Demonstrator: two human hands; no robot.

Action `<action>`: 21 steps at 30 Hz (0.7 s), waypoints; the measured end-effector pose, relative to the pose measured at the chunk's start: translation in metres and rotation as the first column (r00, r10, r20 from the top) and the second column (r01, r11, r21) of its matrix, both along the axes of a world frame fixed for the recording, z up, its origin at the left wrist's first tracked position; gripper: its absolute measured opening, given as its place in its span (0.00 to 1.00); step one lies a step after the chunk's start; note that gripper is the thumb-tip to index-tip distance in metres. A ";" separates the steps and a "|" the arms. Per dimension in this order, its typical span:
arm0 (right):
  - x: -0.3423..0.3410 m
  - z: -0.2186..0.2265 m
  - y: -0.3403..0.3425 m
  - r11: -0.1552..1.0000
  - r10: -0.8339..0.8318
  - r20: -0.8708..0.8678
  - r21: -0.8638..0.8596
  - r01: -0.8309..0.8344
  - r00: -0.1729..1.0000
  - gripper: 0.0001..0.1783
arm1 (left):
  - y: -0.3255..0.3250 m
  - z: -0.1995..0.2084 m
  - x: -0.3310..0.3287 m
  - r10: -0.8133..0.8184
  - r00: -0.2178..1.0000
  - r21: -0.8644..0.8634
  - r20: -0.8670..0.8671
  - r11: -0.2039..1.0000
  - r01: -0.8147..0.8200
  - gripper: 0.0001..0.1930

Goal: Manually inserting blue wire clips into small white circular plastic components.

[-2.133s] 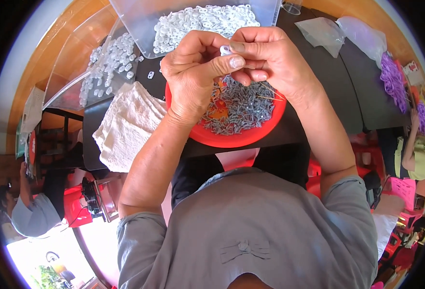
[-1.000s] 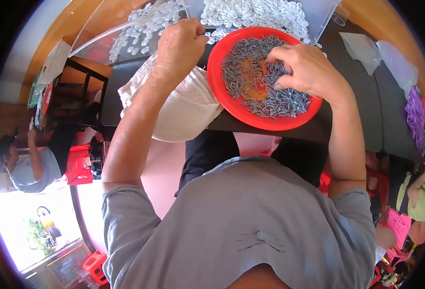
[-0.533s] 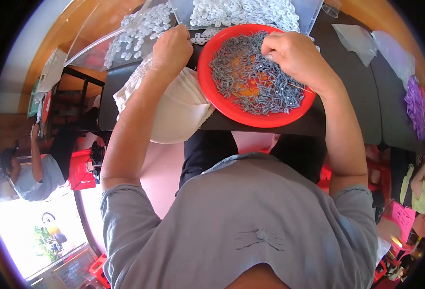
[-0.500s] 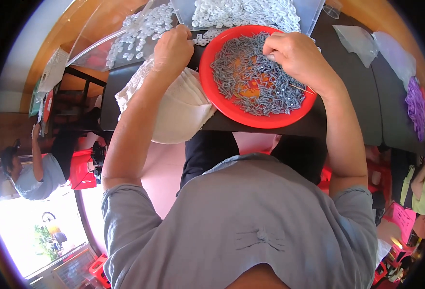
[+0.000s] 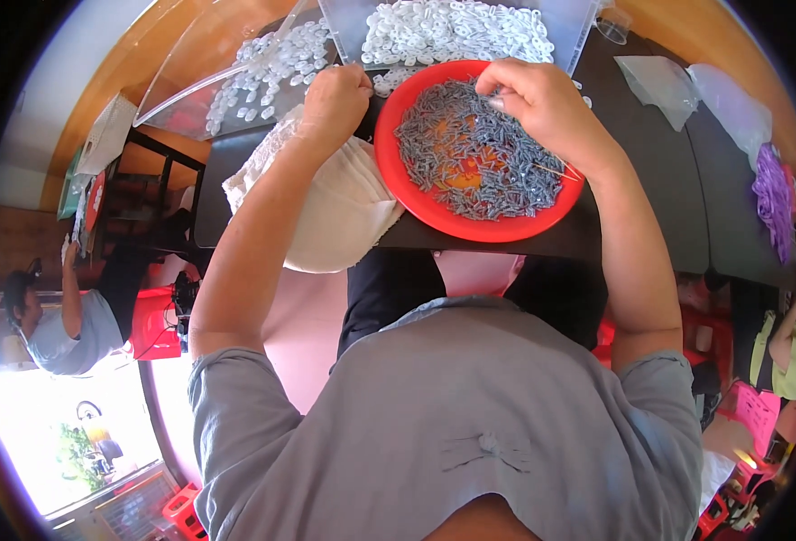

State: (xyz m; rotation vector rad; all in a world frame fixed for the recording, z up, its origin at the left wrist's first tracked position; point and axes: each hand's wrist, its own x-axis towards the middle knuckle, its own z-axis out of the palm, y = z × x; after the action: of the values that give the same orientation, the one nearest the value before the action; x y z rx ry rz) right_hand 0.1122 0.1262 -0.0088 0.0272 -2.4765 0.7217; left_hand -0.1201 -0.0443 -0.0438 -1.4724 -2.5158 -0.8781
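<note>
A round red plate [image 5: 472,231] holds a heap of small grey screw-like pieces [image 5: 427,149], with its bare middle showing through. Over the far right part of the heap is my right hand [image 5: 547,106], thumb and forefinger pinched together; what lies between them is too small to name. My left hand [image 5: 336,101] is closed beside the plate's far left rim, and its fingertips hide anything they hold. Under my left wrist and forearm lies a cream cloth [image 5: 339,221]. Thin sticks [image 5: 556,169] rest across the plate's right side.
At the back, a clear bin holds many white oval plastic pieces [image 5: 456,34]. More white pieces [image 5: 267,68] lie by a clear sheet at the far left. Plastic bags [image 5: 657,86] and a purple bundle [image 5: 774,203] lie rightward on the dark table [image 5: 655,194]. Other people sit on both sides.
The view has shifted slightly. My right hand has moved a little left over the grey pieces, still pinched. My left hand stays closed, slightly nearer the plate.
</note>
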 end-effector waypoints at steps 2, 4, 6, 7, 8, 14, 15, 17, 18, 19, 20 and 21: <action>0.002 0.006 -0.002 0.998 -0.021 0.068 -0.058 0.025 0.997 0.08 | -0.001 -0.001 0.000 0.006 1.000 0.035 0.006 0.999 -0.006 0.08; 0.003 0.012 -0.002 0.992 -0.042 0.135 -0.112 0.057 0.990 0.08 | 0.000 0.005 0.006 0.008 1.000 0.072 0.012 0.997 -0.009 0.06; 0.006 0.014 0.001 0.986 -0.003 0.183 -0.164 0.033 0.983 0.08 | 0.003 0.026 0.034 -0.030 0.859 0.246 0.511 0.963 -0.113 0.03; 0.006 0.013 0.001 0.986 -0.009 0.184 -0.159 0.039 0.983 0.08 | 0.003 0.036 0.044 -0.038 0.859 0.251 0.511 0.962 -0.107 0.03; 0.006 0.011 0.004 0.977 0.029 0.165 -0.212 0.007 0.986 0.08 | 0.005 0.046 0.053 -0.140 0.749 0.298 0.647 0.951 -0.080 0.03; 0.005 0.018 -0.003 0.873 0.064 -0.010 -0.483 -0.061 0.998 0.09 | 0.032 0.049 0.078 -0.380 0.194 0.405 0.904 0.909 -0.104 0.07; 0.005 0.020 -0.003 0.832 0.021 -0.053 -0.553 -0.047 0.998 0.10 | 0.035 0.047 0.080 -0.403 0.102 0.412 0.909 0.906 -0.097 0.07; 0.004 0.021 -0.003 0.764 -0.046 -0.124 -0.643 -0.045 0.991 0.10 | 0.043 0.041 0.083 -0.395 0.000 0.393 0.919 0.915 -0.092 0.07; 0.004 0.021 -0.003 0.767 -0.051 -0.118 -0.641 -0.037 0.992 0.10 | 0.045 0.038 0.084 -0.398 -0.008 0.396 0.917 0.914 -0.088 0.07; 0.004 0.021 -0.003 0.758 -0.059 -0.131 -0.651 -0.041 0.990 0.09 | 0.047 0.037 0.087 -0.423 -0.083 0.416 0.902 0.905 -0.092 0.07; 0.004 0.021 -0.003 0.749 -0.066 -0.143 -0.660 -0.046 0.987 0.08 | 0.048 0.035 0.089 -0.444 -0.157 0.434 0.882 0.896 -0.099 0.07; 0.004 0.019 -0.003 0.750 -0.069 -0.137 -0.660 -0.039 0.988 0.08 | 0.049 0.034 0.092 -0.444 -0.164 0.433 0.881 0.896 -0.098 0.07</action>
State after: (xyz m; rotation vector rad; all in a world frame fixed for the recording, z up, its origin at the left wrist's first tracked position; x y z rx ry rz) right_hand 0.1165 0.1229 0.0106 -0.1965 -1.9403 1.4968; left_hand -0.0284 0.0042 -0.0102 -0.9688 -2.1901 -3.5554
